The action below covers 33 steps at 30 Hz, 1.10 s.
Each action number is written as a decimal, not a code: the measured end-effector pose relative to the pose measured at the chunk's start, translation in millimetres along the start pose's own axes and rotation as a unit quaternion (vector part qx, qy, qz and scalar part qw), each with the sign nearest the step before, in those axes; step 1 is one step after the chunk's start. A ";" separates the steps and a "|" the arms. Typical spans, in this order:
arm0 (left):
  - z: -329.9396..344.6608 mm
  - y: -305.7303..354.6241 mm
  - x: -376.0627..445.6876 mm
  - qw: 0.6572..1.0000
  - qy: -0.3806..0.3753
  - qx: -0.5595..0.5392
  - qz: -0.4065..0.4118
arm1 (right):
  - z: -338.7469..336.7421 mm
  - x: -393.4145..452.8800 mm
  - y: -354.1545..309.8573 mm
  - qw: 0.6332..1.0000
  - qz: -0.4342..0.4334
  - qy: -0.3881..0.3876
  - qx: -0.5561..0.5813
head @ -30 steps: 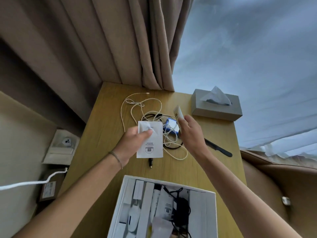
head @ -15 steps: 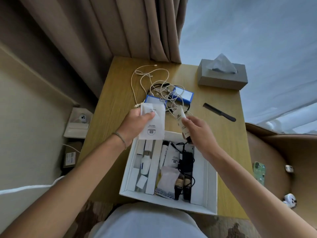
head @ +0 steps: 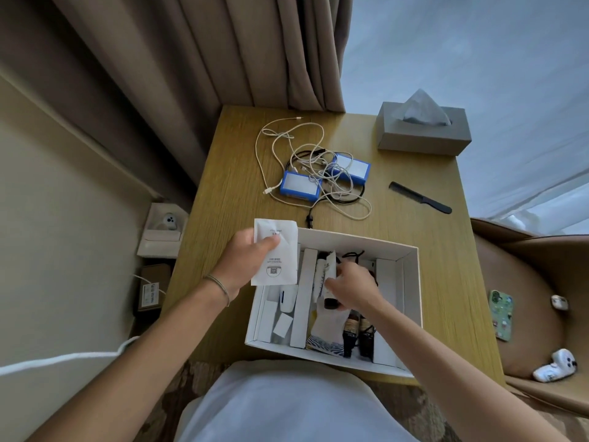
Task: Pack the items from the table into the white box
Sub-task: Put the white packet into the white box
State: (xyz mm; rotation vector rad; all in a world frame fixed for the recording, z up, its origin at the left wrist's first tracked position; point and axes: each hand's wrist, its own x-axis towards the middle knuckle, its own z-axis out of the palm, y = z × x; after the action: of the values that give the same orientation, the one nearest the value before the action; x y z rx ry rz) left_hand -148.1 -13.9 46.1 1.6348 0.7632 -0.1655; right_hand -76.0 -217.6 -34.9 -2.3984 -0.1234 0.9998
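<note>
Print on sachet [head: 276, 254] too small to read. Right hand [head: 352, 290] covers lower part of tube [head: 328, 272] and box [head: 357, 247] contents beneath. Sachet hides box's left far corner. Black cable [head: 342, 199] mostly buried under white cords [head: 277, 145]. Forearms cut off by bottom edge. Counter [head: 446, 266] near edge hidden behind torso.

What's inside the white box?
The white box holds white dividers, a small white device, dark bottles, a black cable and a striped pouch. The right hand, lowering a white tube, hides what lies under it.
</note>
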 end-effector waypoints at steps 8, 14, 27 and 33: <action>3.8 -9.3 -7.3 0.999 -0.027 0.026 0.005 | 21.6 16.0 -8.0 0.979 0.007 0.082 -0.184; 14.0 -13.4 -7.5 0.998 -0.056 0.041 0.004 | 22.2 19.5 -10.1 0.968 -0.010 0.089 -0.235; 77.1 -35.3 11.5 0.965 -0.137 0.222 0.035 | -35.7 -30.8 21.1 0.989 -0.050 0.141 0.021; 110.5 -60.1 8.0 0.951 -0.170 0.254 0.052 | -38.1 -43.5 38.6 0.982 -0.029 0.167 0.083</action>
State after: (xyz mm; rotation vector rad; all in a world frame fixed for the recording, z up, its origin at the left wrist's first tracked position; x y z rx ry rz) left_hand -141.7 -111.8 -33.1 2.0544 0.3817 -0.5915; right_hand -85.9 -279.4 -4.8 -2.3550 0.0133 0.5465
